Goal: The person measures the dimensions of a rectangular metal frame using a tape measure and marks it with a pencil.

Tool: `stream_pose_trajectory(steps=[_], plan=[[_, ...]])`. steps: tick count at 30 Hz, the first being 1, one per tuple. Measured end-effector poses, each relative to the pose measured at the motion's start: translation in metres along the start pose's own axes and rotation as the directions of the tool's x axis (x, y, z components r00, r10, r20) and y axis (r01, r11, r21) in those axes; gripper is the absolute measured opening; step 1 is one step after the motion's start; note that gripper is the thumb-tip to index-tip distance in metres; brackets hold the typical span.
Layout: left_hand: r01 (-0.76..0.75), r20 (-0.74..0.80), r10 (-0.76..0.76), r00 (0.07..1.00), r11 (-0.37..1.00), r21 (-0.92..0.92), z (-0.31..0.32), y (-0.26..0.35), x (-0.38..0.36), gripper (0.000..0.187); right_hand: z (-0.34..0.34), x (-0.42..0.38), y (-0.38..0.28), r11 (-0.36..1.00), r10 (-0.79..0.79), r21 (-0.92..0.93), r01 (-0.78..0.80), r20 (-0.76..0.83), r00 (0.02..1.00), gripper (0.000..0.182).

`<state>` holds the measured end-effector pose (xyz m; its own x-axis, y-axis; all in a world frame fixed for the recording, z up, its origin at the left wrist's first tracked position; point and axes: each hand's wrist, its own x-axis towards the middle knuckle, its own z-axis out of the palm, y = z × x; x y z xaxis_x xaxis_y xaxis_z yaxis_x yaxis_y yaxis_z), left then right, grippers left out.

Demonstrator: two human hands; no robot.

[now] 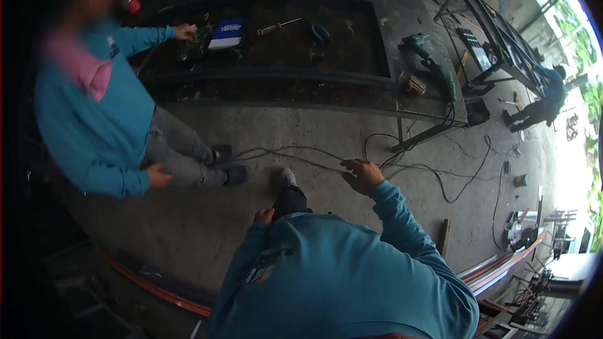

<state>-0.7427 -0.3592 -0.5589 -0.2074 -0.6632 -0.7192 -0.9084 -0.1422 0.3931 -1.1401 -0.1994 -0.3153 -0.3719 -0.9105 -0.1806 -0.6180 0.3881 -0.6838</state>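
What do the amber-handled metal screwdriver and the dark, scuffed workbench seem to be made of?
The screwdriver has a thin, bright shaft, likely plated steel, and an amber handle, probably smooth plastic. The workbench looks like dull, dark metal: its slim, straight leg and pale scuffs suggest worn steel.

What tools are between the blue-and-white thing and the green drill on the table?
A screwdriver and what look like blue pliers; the head view shows them.

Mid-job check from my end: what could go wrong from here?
The cables by the right hand run to the co-worker's shoes, so either person might trip. The green power tool sits near the table's edge with its cord hanging over; a snag could drag it off.
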Motion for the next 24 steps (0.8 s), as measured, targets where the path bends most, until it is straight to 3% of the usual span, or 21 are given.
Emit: stream_pose_trajectory(steps=[1,2,4,6,8,10,12,13,14,15,17,18,19,20,21,23,24], plan=[[-0.085,-0.036,0.082,0.996,0.99,-0.114,-0.004,-0.001,0.029,0.055,0.002,0.024,0.005,1.0,0.031,-0.004,-0.031,-0.027,0.999,0.032],[-0.101,-0.002,0.101,0.995,0.991,-0.092,-0.024,0.018,0.054,0.055,0.006,0.041,0.007,0.999,0.051,0.019,-0.05,-0.043,0.998,0.032],[0.036,-0.021,-0.041,0.999,0.984,-0.176,-0.063,0.044,0.089,0.042,-0.002,0.062,0.014,0.992,0.12,0.048,-0.118,-0.053,0.991,0.032],[0.002,0.031,0.006,0.999,0.969,-0.247,-0.092,0.034,0.159,0.034,-0.035,0.091,0.026,0.979,0.2,0.063,-0.194,-0.106,0.974,0.032],[0.024,-0.016,-0.029,0.999,0.969,-0.245,-0.144,0.092,0.162,0.031,-0.083,0.118,0.045,0.96,0.28,0.083,-0.267,-0.275,0.92,0.028],[-0.092,-0.073,0.073,0.995,0.945,-0.314,-0.17,0.115,0.201,0.031,-0.135,0.149,0.077,0.917,0.276,-0.152,-0.369,-0.427,0.861,0.022],[-0.224,-0.119,0.192,0.974,0.892,-0.393,-0.19,0.173,0.197,0.031,-0.173,0.182,0.14,0.871,0.224,-0.249,-0.424,-0.566,0.793,0.02],[-0.159,-0.085,0.136,0.987,0.9,-0.406,-0.201,0.215,0.181,0.039,-0.195,0.203,0.168,0.821,0.3,-0.288,-0.493,-0.518,0.801,0.021],[-0.156,-0.024,0.164,0.986,0.87,-0.469,-0.202,0.216,0.207,0.036,-0.213,0.219,0.188,0.758,0.379,-0.321,-0.568,-0.491,0.784,0.022],[-0.161,-0.097,0.129,0.987,0.821,-0.548,-0.195,0.222,0.217,0.029,-0.217,0.225,0.204,0.725,0.396,-0.336,-0.601,-0.511,0.763,0.028],[-0.324,-0.207,0.259,0.943,0.852,-0.411,-0.233,0.268,0.247,0.019,-0.233,0.257,0.237,0.686,0.439,-0.348,-0.639,-0.503,0.745,0.039],[-0.45,-0.193,0.413,0.89,0.865,-0.222,-0.301,0.321,0.281,0.016,-0.235,0.266,0.245,0.682,0.503,-0.326,-0.655,-0.442,0.743,0.044],[-0.611,-0.05,0.621,0.783,0.781,0.129,-0.409,0.39,0.317,0.014,-0.241,0.263,0.237,0.667,0.537,-0.314,-0.676,-0.427,0.728,0.044],[-0.749,0.249,0.733,0.633,0.497,0.439,-0.524,0.466,0.342,0.012,-0.25,0.265,0.23,0.655,0.569,-0.308,-0.69,-0.4,0.718,0.046],[-0.837,0.504,0.71,0.491,0.225,0.499,-0.595,0.543,0.344,0.01,-0.259,0.269,0.225,0.658,0.572,-0.284,-0.697,-0.413,0.709,0.046],[-0.875,0.539,0.78,0.318,0.021,0.484,-0.587,0.571,0.33,0.012,-0.28,0.277,0.221,0.585,0.673,-0.332,-0.74,-0.311,0.671,0.043],[-0.871,0.54,0.778,0.32,0.016,0.492,-0.59,0.583,0.328,0.012,-0.282,0.28,0.226,0.59,0.671,-0.324,-0.739,-0.311,0.673,0.043]])
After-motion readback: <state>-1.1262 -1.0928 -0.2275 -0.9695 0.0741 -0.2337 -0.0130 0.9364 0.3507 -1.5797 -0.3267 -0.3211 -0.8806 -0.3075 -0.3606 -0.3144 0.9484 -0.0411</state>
